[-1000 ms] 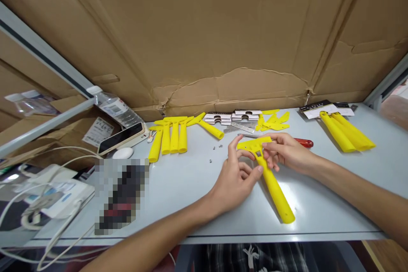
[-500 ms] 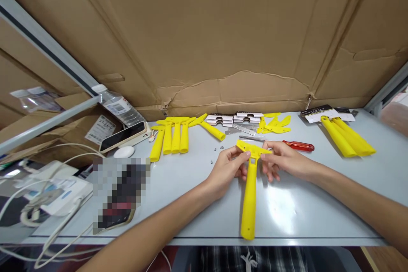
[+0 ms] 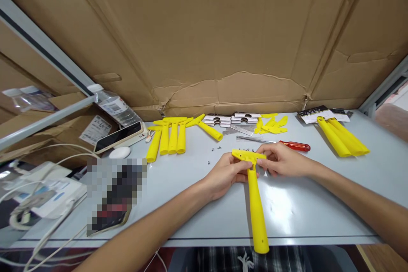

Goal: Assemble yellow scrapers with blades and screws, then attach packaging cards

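A yellow plastic scraper point(image 3: 257, 208) is held in front of me, its wide head away from me and its long handle reaching past the table's front edge. My left hand point(image 3: 228, 174) pinches it at the neck, the thumb beside the square slot. My right hand point(image 3: 277, 159) closes thumb and fingers on the right end of the head. Some of its fingers are hidden behind the head. Just beyond the right hand lies a screwdriver point(image 3: 295, 146) with a red handle. Several small screws point(image 3: 213, 149) are scattered left of the head.
Several yellow scrapers point(image 3: 172, 138) stand in a row at the back left. Cards point(image 3: 217, 120), metal blades and loose yellow pieces point(image 3: 276, 124) lie along the cardboard. More scrapers point(image 3: 342, 136) with cards are at right. Phones, white cables point(image 3: 41, 187) and a bottle point(image 3: 117, 106) crowd the left.
The scraper's handle end has swung right and toward me, and its head has turned more level. Both hands have shifted slightly with it, and the right hand's fingers have drawn in closer.
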The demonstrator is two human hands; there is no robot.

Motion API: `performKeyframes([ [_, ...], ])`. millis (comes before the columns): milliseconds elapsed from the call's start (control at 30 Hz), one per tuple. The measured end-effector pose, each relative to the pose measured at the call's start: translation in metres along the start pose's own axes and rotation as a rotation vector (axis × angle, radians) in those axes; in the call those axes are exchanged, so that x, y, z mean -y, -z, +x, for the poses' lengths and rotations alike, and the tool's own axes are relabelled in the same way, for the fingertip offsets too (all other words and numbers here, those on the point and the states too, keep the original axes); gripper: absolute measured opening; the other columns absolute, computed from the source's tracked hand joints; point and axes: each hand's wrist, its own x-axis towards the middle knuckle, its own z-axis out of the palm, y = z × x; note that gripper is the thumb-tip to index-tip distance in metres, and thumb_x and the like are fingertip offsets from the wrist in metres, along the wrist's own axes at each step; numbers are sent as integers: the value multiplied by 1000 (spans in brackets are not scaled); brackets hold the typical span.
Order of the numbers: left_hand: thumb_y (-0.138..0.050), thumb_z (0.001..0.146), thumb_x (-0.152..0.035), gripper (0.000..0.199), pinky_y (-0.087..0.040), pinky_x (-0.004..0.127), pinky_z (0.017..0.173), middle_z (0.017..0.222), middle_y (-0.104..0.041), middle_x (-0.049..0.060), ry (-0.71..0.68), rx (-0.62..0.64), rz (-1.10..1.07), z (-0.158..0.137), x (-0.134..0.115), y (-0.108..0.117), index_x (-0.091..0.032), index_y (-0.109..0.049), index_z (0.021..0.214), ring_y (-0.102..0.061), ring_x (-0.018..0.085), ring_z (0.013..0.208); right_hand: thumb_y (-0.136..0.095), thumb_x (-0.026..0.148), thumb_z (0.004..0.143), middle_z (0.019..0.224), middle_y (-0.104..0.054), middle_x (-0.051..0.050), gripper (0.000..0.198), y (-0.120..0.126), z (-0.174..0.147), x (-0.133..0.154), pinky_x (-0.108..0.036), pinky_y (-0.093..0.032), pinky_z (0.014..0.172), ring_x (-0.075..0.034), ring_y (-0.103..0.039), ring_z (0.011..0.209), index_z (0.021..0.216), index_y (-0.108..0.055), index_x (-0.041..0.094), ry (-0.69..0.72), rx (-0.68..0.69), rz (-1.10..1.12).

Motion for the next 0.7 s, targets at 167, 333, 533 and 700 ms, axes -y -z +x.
performKeyframes([
  [167,-87,72,-33,37,-60,37,80,102,-75,12,55,31,43,-3,2,-2,-12,-74,100,-76,23,81,-52,52,100,63,-66,0,39,14,-3,3,-25,-43,58,-11,-56,55,97,-70,18,59,-179,-166],
  [333,-89,72,-35,36,-61,33,75,91,-76,11,138,187,129,-9,5,-2,-12,-76,97,-77,23,82,-58,38,95,74,-69,-2,26,42,0,-12,-26,-41,65,-11,-57,63,87,-72,18,172,-575,-535],
  [533,-91,72,-37,39,-61,34,79,95,-78,12,135,180,131,-11,8,-6,-12,-78,98,-77,23,85,-56,24,95,86,-73,-3,19,37,8,-29,-27,-44,73,-13,-61,73,98,-74,19,271,-489,-662],
  [700,-95,67,-36,41,-62,40,85,96,-78,12,97,66,29,-9,10,-9,-11,-76,94,-78,25,86,-52,24,99,97,-74,-5,24,17,10,-33,-28,-47,78,-14,-64,82,108,-74,21,296,-354,-660],
])
